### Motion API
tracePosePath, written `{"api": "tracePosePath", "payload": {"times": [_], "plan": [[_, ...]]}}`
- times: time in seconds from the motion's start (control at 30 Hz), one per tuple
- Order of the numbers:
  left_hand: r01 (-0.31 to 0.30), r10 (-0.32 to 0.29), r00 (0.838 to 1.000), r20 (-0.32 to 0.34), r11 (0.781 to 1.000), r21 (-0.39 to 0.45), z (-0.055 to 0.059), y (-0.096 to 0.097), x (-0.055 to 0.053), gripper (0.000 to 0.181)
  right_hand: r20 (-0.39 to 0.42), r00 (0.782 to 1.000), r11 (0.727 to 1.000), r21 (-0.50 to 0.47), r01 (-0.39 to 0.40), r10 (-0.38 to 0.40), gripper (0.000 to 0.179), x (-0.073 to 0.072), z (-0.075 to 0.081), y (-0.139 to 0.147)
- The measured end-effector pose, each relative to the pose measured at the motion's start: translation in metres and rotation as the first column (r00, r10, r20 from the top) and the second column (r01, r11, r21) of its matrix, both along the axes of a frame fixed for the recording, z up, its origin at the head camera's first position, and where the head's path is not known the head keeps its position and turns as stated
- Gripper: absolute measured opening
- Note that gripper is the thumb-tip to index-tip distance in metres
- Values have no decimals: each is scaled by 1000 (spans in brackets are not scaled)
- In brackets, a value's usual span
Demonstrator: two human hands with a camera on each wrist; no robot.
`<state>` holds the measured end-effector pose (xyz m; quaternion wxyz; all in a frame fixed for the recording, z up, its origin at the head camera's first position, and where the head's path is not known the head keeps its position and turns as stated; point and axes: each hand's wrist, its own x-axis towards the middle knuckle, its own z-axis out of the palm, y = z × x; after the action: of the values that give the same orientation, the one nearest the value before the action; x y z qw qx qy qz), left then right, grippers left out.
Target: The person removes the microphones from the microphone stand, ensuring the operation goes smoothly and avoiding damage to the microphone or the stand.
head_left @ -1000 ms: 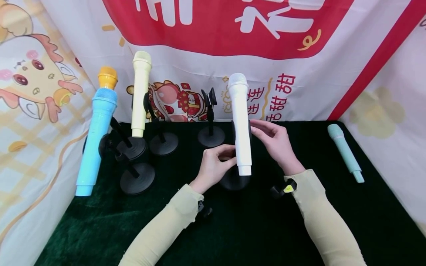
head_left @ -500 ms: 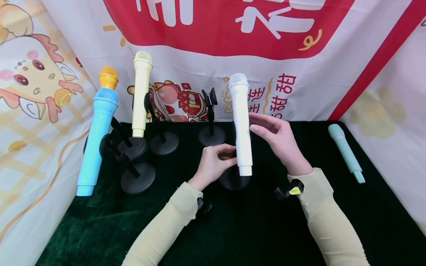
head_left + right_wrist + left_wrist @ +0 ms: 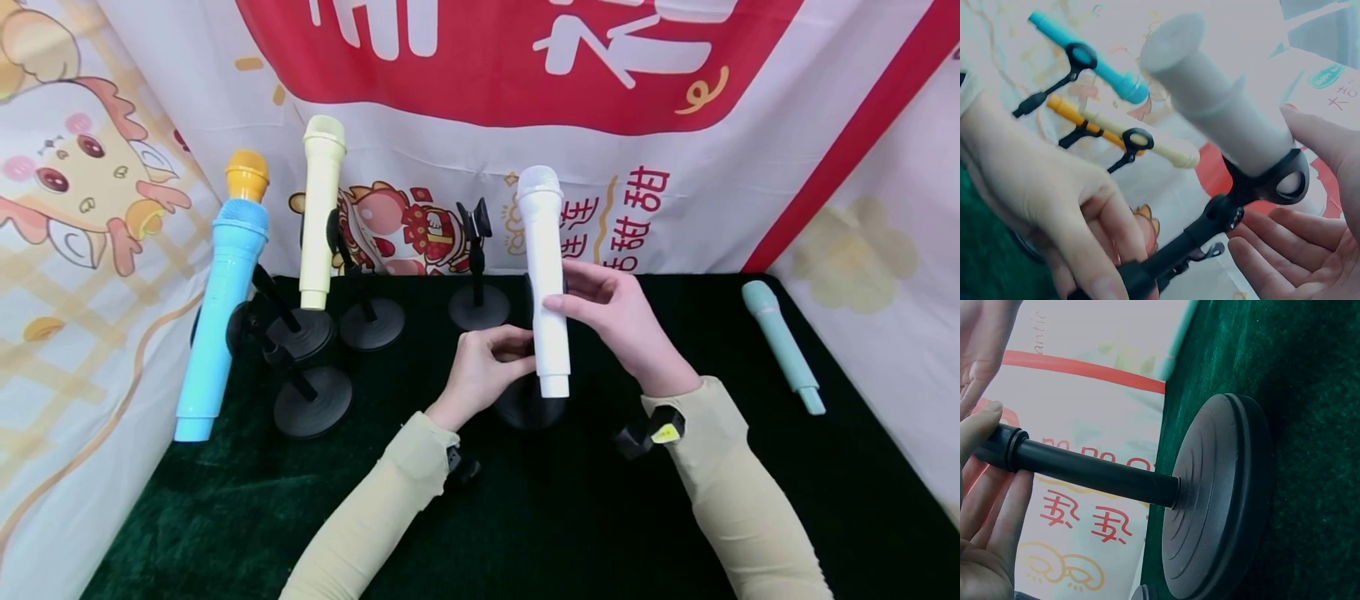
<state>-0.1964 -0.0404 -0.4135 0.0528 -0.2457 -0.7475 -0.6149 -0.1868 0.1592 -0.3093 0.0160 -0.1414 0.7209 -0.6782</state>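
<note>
Fingers and thumb of the left hand (image 3: 483, 371) close round the collar of a black stand (image 3: 1104, 472), pinching it below its head. Right-hand fingers stay loosely spread: the thumb of the right hand (image 3: 618, 321) rests against the side of a white microphone (image 3: 543, 242), while the other fingers reach behind it, relaxed and slightly bent; how firmly they press cannot be told. Between the two hands, the white microphone sits in the stand's ring-shaped clip (image 3: 1260, 186), tilted, its grille up toward the backdrop and its narrow tail down toward the person. Below, the stand's pole runs to a round base (image 3: 1204, 494) on dark green cloth (image 3: 225, 517). Cream sleeves (image 3: 375, 508) cover both forearms, a small black device (image 3: 665, 425) at each cuff. Just behind the left hand stands a spare stand (image 3: 477, 307), its forked holder pointing up. Farther left, a pale yellow microphone (image 3: 321, 225), a blue microphone (image 3: 228, 292) and, partly hidden behind the blue one, an orange microphone (image 3: 247, 173) lean in holders on stands of their own. Well apart on the right, a mint-green microphone (image 3: 783, 346) lies on the cloth near its edge. Behind everything hangs a white backdrop (image 3: 420, 150) printed in red.
</note>
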Motion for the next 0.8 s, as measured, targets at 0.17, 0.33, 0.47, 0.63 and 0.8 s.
{"api": "tracePosePath", "payload": {"times": [0.17, 0.33, 0.47, 0.63, 0.8], "plan": [[-8, 8, 1000, 1, 1000, -5, 1, 1, 1, 24, 46, 999, 999, -32, 18, -17, 53, -2, 3, -3], [-10, 10, 1000, 12, 1000, -6, 2, 2, 2, 24, 78, 997, 996, -91, -2, 9, 54, -5, 6, -5], [-13, 13, 1000, 1, 1000, -9, 2, 1, 2, 24, 70, 997, 992, -128, -13, 22, 53, -5, 9, -7], [-15, 15, 1000, -18, 1000, -14, 3, 2, 3, 23, 43, 999, 987, -159, -17, 24, 52, -5, 9, -9], [-18, 17, 1000, -17, 999, -28, 2, 1, 3, 23, 16, 1000, 987, -163, -2, 5, 52, -6, 8, -9]]}}
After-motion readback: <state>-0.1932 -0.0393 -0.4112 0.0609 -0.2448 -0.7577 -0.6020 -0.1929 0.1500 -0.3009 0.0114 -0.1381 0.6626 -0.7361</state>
